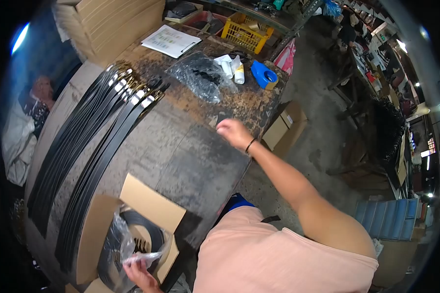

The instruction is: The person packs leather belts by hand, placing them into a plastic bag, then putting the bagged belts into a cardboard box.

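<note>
My left hand (141,274) pinches the rim of a clear plastic bag (127,239) inside an open cardboard box (151,202). Coiled black belts (154,234) lie in that bag, their lower part hidden by plastic and flaps. Above the table's right side, my right hand (235,134) is closed, its fingertips pressed together; whether anything small is between them does not show. To the left, two rows of black belts (105,146) lie stretched over the table, with shiny buckles (144,95) at the far end.
Beyond my right hand lie a crumpled plastic bag (203,78), a white bottle (239,74) and a blue tape dispenser (264,74). A clipboard with papers (170,41) and a yellow crate (244,34) are at the back. Another open box (284,128) stands beside the table's right edge.
</note>
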Demonstrator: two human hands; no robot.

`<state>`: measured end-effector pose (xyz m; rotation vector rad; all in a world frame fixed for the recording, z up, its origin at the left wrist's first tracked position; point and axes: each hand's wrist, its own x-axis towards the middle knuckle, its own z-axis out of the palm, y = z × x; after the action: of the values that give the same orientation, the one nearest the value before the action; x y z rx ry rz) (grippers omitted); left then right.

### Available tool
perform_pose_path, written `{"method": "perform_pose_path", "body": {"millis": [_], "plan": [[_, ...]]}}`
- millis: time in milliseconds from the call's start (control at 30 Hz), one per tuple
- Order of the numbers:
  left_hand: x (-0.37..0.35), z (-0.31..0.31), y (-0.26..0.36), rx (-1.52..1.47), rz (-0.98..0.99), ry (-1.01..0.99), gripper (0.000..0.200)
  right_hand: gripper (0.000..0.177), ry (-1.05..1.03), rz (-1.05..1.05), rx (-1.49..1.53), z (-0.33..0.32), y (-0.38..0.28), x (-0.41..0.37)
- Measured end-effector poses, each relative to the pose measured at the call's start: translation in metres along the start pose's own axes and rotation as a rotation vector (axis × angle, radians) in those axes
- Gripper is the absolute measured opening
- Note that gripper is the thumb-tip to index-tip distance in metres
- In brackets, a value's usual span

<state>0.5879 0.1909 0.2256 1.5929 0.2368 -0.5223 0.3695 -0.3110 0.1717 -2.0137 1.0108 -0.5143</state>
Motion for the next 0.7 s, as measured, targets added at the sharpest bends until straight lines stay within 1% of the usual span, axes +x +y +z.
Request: {"method": "perform_pose_path", "body": {"millis": [33,67,100,133,167,200,233,267,300,333,367,400,433,467,533,567,600,633,667,700], "plan": [[0.016,-0.029,-0.023,-0.200,0.043,-0.075,0.026,0.016,0.066,0.194,0.141,-0.022,0.029,0.019],[0.025,-0.053,-0.035,-0.320,-0.009,-0.028,0.028,0.013,0.178,0.168,0.107,-0.041,0.067,0.042],[0.029,-0.058,-0.039,-0.446,-0.058,0.021,0.030,0.011,0.262,0.239,0.231,-0.061,0.097,0.068],[0.013,-0.040,-0.027,-0.565,0.009,-0.044,0.027,0.009,0.347,0.266,0.369,-0.080,0.112,0.095],[-0.002,-0.023,-0.015,-0.680,0.078,-0.112,0.028,0.009,0.361,0.328,0.353,-0.102,0.103,0.115],[0.030,-0.098,-0.062,-0.675,0.112,-0.176,0.030,0.016,0.438,0.282,0.157,-0.114,0.133,0.147],[0.027,-0.096,-0.070,-0.665,0.123,-0.167,0.030,0.019,0.480,0.233,0.122,-0.125,0.140,0.172],[0.022,-0.090,-0.074,-0.067,0.433,0.167,0.033,0.019,0.494,0.239,0.085,-0.134,0.141,0.198],[0.018,-0.088,-0.077,0.553,0.705,0.497,0.036,0.019,0.525,0.162,-0.013,-0.140,0.151,0.225],[0.017,-0.091,-0.080,0.322,0.664,0.491,0.041,0.018,0.478,0.113,-0.050,-0.150,0.139,0.245],[0.004,-0.062,-0.056,0.330,0.672,0.505,0.041,0.017,0.464,0.052,-0.143,-0.155,0.130,0.264],[-0.018,-0.008,-0.012,0.169,0.430,0.539,0.042,0.017,0.420,0.046,-0.170,-0.158,0.128,0.284],[-0.031,0.024,0.012,0.004,0.187,0.565,0.044,0.017,0.376,0.040,-0.199,-0.159,0.126,0.301],[-0.033,0.025,0.011,0.010,0.190,0.577,0.044,0.017,0.366,0.040,-0.191,-0.159,0.128,0.317],[-0.036,0.012,0.001,0.769,0.214,0.509,0.040,0.020,0.168,0.151,-0.441,-0.154,0.130,0.343],[-0.037,0.011,-0.001,1.147,0.211,0.451,0.039,0.020,0.158,0.150,-0.435,-0.151,0.127,0.347],[-0.039,0.026,-0.001,0.758,0.114,0.644,0.029,0.025,0.055,0.121,-0.564,-0.149,0.120,0.346],[-0.045,0.033,0.001,0.762,0.111,0.651,0.029,0.031,-0.048,0.091,-0.693,-0.148,0.115,0.349],[-0.050,0.040,0.004,0.453,0.116,0.664,0.025,0.046,-0.181,0.159,-0.678,-0.147,0.114,0.357],[-0.053,0.044,0.008,0.143,0.121,0.669,0.022,0.046,-0.188,0.155,-0.675,-0.144,0.115,0.363]]}}
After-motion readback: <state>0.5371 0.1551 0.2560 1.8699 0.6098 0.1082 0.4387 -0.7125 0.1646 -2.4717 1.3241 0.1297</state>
